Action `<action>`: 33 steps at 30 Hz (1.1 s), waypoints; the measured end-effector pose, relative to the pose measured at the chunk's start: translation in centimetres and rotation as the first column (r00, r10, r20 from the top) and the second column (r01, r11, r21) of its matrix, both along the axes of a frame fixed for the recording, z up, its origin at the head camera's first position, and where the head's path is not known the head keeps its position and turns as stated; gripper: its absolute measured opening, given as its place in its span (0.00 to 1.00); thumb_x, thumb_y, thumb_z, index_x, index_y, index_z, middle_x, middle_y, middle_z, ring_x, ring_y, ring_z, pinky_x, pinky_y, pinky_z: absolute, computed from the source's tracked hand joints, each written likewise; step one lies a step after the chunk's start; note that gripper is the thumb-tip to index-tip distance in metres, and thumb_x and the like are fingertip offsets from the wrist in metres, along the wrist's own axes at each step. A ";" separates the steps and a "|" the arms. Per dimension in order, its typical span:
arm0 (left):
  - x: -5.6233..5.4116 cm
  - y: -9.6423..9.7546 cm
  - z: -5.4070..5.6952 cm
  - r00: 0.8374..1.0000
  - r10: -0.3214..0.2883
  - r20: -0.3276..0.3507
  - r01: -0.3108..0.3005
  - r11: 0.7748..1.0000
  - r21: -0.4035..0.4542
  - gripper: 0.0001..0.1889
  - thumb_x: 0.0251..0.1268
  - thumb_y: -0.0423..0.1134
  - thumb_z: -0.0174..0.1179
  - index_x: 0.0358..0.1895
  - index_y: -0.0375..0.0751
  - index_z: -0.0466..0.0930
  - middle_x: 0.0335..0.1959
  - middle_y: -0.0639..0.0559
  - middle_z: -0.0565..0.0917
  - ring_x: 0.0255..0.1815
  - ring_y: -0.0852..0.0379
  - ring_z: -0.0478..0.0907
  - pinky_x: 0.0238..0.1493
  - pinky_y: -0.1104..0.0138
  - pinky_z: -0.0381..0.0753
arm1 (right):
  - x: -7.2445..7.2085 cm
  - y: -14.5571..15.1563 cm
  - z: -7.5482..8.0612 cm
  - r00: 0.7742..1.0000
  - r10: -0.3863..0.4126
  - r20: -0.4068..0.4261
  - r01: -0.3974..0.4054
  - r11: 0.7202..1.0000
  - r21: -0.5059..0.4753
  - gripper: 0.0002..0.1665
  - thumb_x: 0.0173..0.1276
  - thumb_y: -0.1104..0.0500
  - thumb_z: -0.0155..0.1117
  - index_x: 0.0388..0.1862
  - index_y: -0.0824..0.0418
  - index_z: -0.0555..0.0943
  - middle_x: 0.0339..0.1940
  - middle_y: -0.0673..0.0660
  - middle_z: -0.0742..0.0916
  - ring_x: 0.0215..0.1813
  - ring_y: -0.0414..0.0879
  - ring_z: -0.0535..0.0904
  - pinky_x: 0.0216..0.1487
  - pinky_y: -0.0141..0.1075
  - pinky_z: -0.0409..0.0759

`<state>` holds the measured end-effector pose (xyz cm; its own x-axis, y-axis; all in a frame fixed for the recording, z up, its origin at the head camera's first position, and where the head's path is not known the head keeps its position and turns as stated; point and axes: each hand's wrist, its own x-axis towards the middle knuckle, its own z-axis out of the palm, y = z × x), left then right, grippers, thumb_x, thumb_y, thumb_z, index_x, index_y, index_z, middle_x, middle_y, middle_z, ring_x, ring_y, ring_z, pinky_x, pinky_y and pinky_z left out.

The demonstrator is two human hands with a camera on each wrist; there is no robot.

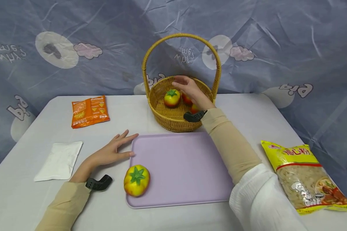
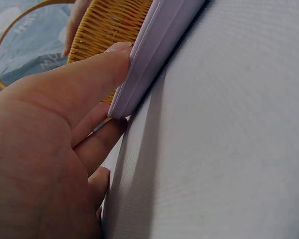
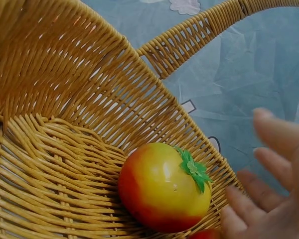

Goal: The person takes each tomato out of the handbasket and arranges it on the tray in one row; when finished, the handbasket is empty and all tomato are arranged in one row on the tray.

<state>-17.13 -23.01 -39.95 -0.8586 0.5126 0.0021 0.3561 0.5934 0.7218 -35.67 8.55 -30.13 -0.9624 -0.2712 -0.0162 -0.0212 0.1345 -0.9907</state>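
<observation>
Over the wicker basket (image 1: 176,123), my right hand (image 1: 191,89) hovers with loosely bent fingers and nothing held. Inside lies a yellow-red toy tomato (image 3: 164,186) with green leaves, beside the right hand's fingers; two redder ones are partly hidden under that hand in the head view. My left hand (image 1: 111,152) rests at the left edge of the lilac tray (image 1: 182,166), fingers spread and thumb and fingertips touching its rim (image 2: 132,74). Another toy tomato (image 1: 137,180), mostly yellow, sits on the tray's lower left corner.
An orange snack packet (image 1: 90,111) lies at the back left, with a white packet (image 1: 59,161) in front of it. On the right is a yellow bag of food (image 1: 306,176). The basket's tall handle (image 1: 181,34) arches above it, before a patterned grey-blue cloth (image 1: 118,48).
</observation>
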 end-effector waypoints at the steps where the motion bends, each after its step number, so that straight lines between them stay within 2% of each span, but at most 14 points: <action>1: 0.0 0.0 0.0 1.000 0.002 -0.001 -0.002 1.000 -0.001 0.35 0.61 0.50 0.62 0.71 0.52 0.61 0.73 0.35 0.45 0.71 0.35 0.34 0.63 0.37 0.34 | -0.1 0.0 -0.1 1.000 0.017 -0.003 -0.017 0.999 0.045 0.33 0.66 0.55 0.63 0.67 0.62 0.66 0.63 0.57 0.72 0.62 0.47 0.66 0.64 0.37 0.61; 5: 0.0 0.0 -0.1 1.000 0.005 -0.007 -0.005 1.000 -0.001 0.35 0.60 0.51 0.62 0.71 0.53 0.60 0.73 0.36 0.46 0.71 0.36 0.34 0.63 0.38 0.34 | -0.4 0.2 -0.5 0.996 0.087 -0.021 -0.080 0.970 0.230 0.34 0.65 0.56 0.63 0.67 0.63 0.66 0.65 0.59 0.70 0.64 0.48 0.64 0.63 0.36 0.62; 11: 0.1 0.1 0.0 1.000 -0.004 -0.015 0.004 1.000 0.004 0.35 0.60 0.49 0.63 0.71 0.51 0.61 0.73 0.35 0.47 0.72 0.36 0.35 0.63 0.38 0.34 | -0.5 0.2 -0.5 0.981 0.190 -0.042 -0.156 0.894 0.420 0.33 0.65 0.58 0.63 0.67 0.64 0.66 0.66 0.59 0.70 0.66 0.50 0.63 0.64 0.37 0.61; 13: 0.1 0.1 0.1 1.000 -0.001 -0.006 0.001 1.000 0.001 0.35 0.61 0.49 0.62 0.71 0.51 0.61 0.73 0.35 0.46 0.71 0.34 0.34 0.62 0.36 0.34 | -0.6 0.1 -0.4 0.972 0.227 -0.059 -0.169 0.850 0.499 0.33 0.65 0.58 0.64 0.67 0.64 0.67 0.66 0.59 0.71 0.65 0.50 0.64 0.64 0.38 0.61; 17: 0.1 0.1 0.3 1.000 0.008 0.006 -0.008 1.000 -0.004 0.35 0.61 0.49 0.62 0.71 0.51 0.61 0.73 0.34 0.45 0.70 0.32 0.33 0.61 0.35 0.35 | -0.8 -0.2 -0.2 0.941 0.323 -0.098 -0.182 0.731 0.658 0.34 0.63 0.56 0.66 0.67 0.63 0.68 0.64 0.58 0.73 0.62 0.50 0.67 0.62 0.40 0.62; 19: 0.1 0.1 0.3 1.000 0.010 0.006 -0.009 1.000 -0.005 0.35 0.61 0.49 0.62 0.71 0.51 0.61 0.73 0.35 0.45 0.71 0.33 0.34 0.62 0.36 0.34 | -0.8 -0.4 0.0 0.923 0.371 -0.102 -0.198 0.685 0.701 0.35 0.63 0.57 0.66 0.67 0.63 0.67 0.63 0.59 0.73 0.60 0.51 0.68 0.61 0.41 0.63; 20: 0.1 0.1 0.2 1.000 0.008 0.003 -0.008 1.000 -0.005 0.35 0.61 0.49 0.62 0.71 0.51 0.61 0.73 0.35 0.46 0.71 0.34 0.34 0.62 0.36 0.34 | -0.7 -0.4 0.0 0.917 0.388 -0.096 -0.211 0.673 0.709 0.35 0.63 0.57 0.66 0.67 0.63 0.67 0.63 0.59 0.73 0.59 0.52 0.68 0.61 0.41 0.63; 25: 0.0 0.1 0.1 1.000 0.003 -0.008 -0.004 1.000 -0.012 0.35 0.60 0.50 0.62 0.71 0.52 0.60 0.73 0.36 0.47 0.72 0.37 0.35 0.64 0.39 0.34 | -0.5 -0.8 0.1 0.898 0.437 -0.050 -0.281 0.658 0.699 0.38 0.62 0.58 0.66 0.69 0.61 0.64 0.64 0.59 0.70 0.62 0.52 0.64 0.63 0.42 0.60; 28: 0.0 0.1 0.1 1.000 -0.001 -0.014 0.001 1.000 -0.008 0.36 0.60 0.50 0.62 0.71 0.52 0.60 0.73 0.36 0.47 0.72 0.38 0.35 0.64 0.40 0.33 | -0.5 -1.0 -0.1 0.891 0.452 -0.038 -0.309 0.667 0.677 0.40 0.62 0.57 0.67 0.70 0.61 0.62 0.65 0.59 0.70 0.63 0.51 0.63 0.64 0.42 0.59; 30: 0.0 0.1 0.0 1.000 -0.004 -0.015 0.004 1.000 -0.006 0.36 0.60 0.49 0.62 0.71 0.51 0.60 0.73 0.36 0.47 0.72 0.38 0.35 0.64 0.39 0.33 | -0.6 -1.0 -0.2 0.892 0.450 -0.047 -0.310 0.683 0.661 0.39 0.62 0.58 0.67 0.69 0.61 0.63 0.64 0.59 0.70 0.61 0.52 0.64 0.62 0.41 0.60; 33: -0.1 0.0 0.0 1.000 -0.007 -0.016 0.007 1.000 -0.006 0.36 0.60 0.49 0.62 0.71 0.51 0.60 0.73 0.37 0.48 0.72 0.39 0.36 0.64 0.40 0.33 | -0.8 -0.9 0.0 0.906 0.409 -0.107 -0.255 0.731 0.633 0.32 0.62 0.61 0.66 0.65 0.64 0.68 0.60 0.60 0.74 0.60 0.52 0.67 0.60 0.41 0.64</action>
<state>-17.20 -23.01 -39.96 -0.8551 0.5184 0.0123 0.3712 0.5953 0.7127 -36.44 7.70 -30.16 -0.8087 -0.5826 -0.0812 -0.3874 0.6313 -0.6718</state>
